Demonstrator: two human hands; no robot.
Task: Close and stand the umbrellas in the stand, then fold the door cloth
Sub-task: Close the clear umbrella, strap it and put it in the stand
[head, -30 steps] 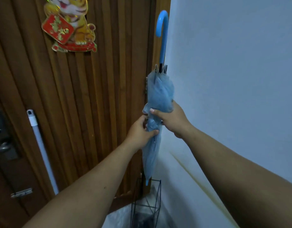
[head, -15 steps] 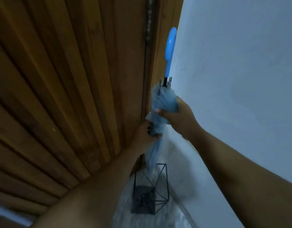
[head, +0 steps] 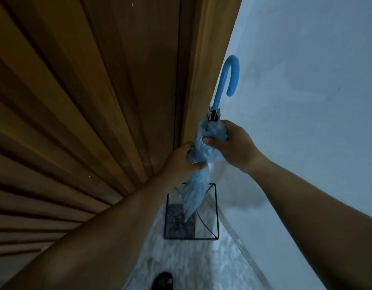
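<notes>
Wooden door and pale wall meet in a corner, with a wire stand [head: 216, 212] on the marble floor.
Both hands grip a closed blue umbrella [head: 196, 193]: left hand [head: 182, 164] around its middle, right hand [head: 229, 143] near the top. Its tip is inside the stand, not yet released. No door cloth is in view.

Materials and finishes, entry corner.

Umbrella [head: 194, 195]: canopy a thin, crinkled, pale blue film, plastic-like, faint sheen; hook handle [head: 226, 80] smooth, glossy blue plastic; dark fitting at handle base, material unclear. Stand [head: 216, 208]: thin black wire frame, matt, speckled dark base. Door [head: 86, 101]: ribbed brown wood, low satin finish. Wall [head: 306, 80]: pale, matt, painted, faintly marked. Floor [head: 191, 260]: mottled grey-white, stone-like, slight gloss.
</notes>
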